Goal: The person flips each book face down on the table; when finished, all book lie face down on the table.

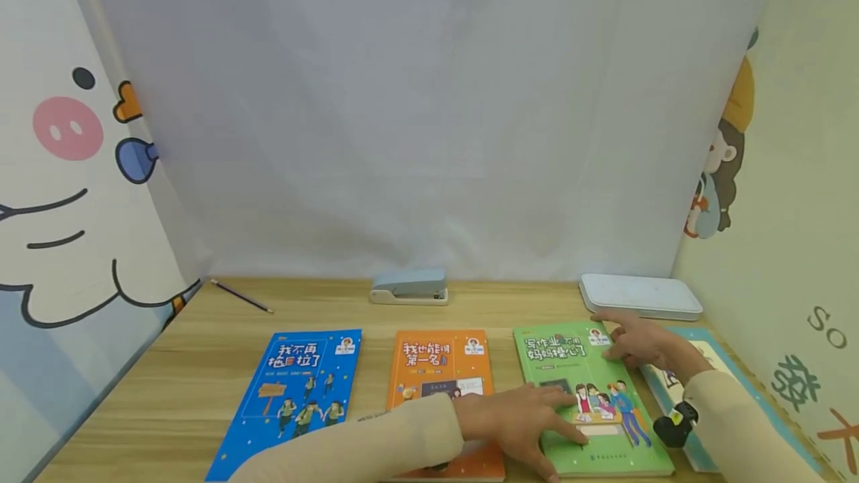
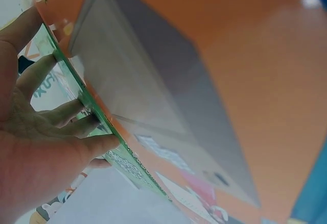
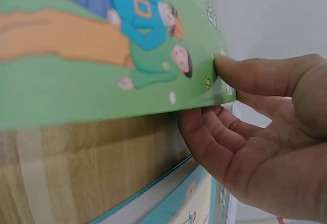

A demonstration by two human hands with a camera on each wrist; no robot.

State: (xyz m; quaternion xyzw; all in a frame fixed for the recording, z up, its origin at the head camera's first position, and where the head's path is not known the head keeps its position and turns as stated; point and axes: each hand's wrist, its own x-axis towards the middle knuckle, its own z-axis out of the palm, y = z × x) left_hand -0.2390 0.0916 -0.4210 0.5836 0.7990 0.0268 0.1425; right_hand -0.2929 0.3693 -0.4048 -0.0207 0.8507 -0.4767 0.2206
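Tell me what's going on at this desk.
A person has both hands on the green book, third in a row after a blue book and an orange book. The left hand grips its left edge, and the right hand pinches its far right edge, thumb on the cover, fingers beneath.

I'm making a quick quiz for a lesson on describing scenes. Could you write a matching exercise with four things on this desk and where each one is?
Things:
1. blue book
2. green book
3. stapler
4. pencil

Places:
A. under both hands
B. far left corner of the desk
C. leftmost in the row of books
D. middle of the desk's far edge

Pairs: 1-C, 2-A, 3-D, 4-B
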